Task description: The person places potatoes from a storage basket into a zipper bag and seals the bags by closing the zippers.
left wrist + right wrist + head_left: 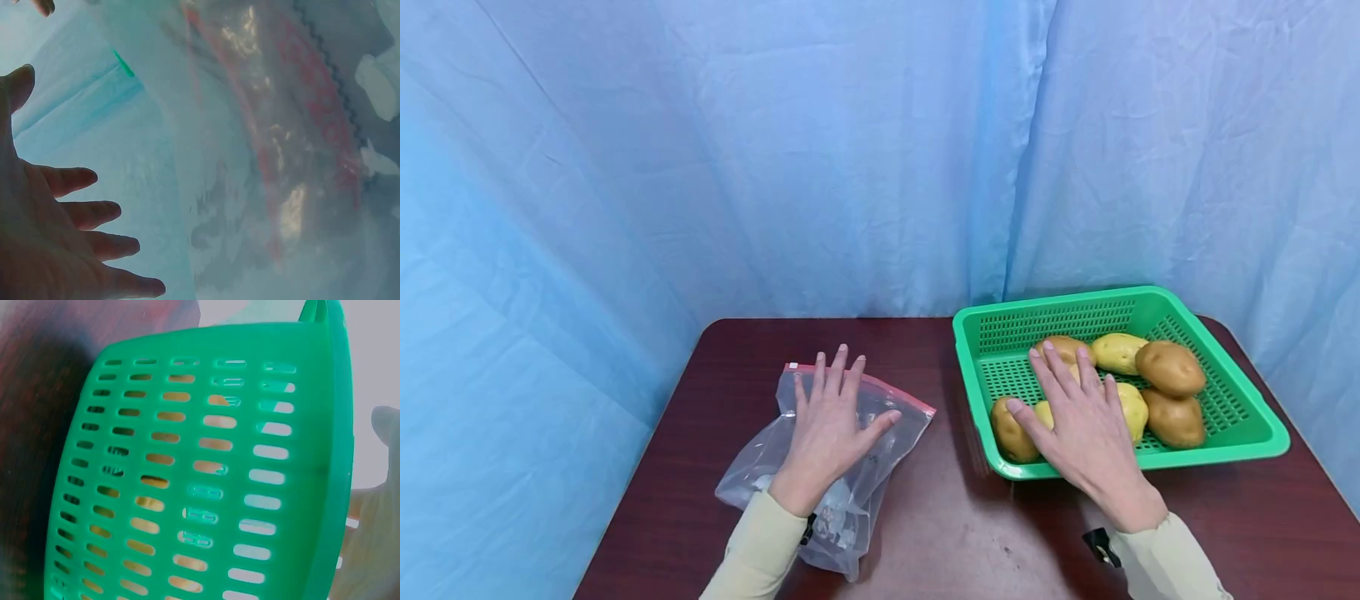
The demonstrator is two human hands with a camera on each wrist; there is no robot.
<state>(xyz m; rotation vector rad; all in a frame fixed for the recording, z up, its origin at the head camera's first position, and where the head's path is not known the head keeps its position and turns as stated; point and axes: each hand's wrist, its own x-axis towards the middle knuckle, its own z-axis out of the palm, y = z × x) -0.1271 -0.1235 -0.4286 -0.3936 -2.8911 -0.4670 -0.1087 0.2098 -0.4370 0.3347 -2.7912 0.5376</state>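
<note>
My left hand (829,429) is spread over a clear zip bag (891,425) with a red strip along its top, fingers straight and apart. In the left wrist view the bag's plastic (281,125) fills the right side, beside the spread fingers (94,215). My right hand (1086,433) is held with straight fingers over the front part of a green basket (1232,454), overlapping the potatoes (1170,368) in it. Some potatoes are brown and some yellow; the hand hides part of them. In the right wrist view the basket's slotted wall (187,456) covers most of the picture.
Both bag and basket rest on a dark red-brown table (955,533). Crumpled whitish material (838,512) shows through the bag's lower part. Blue curtains (850,167) hang behind the table and at its sides. A black strap piece (1101,547) is at the right wrist.
</note>
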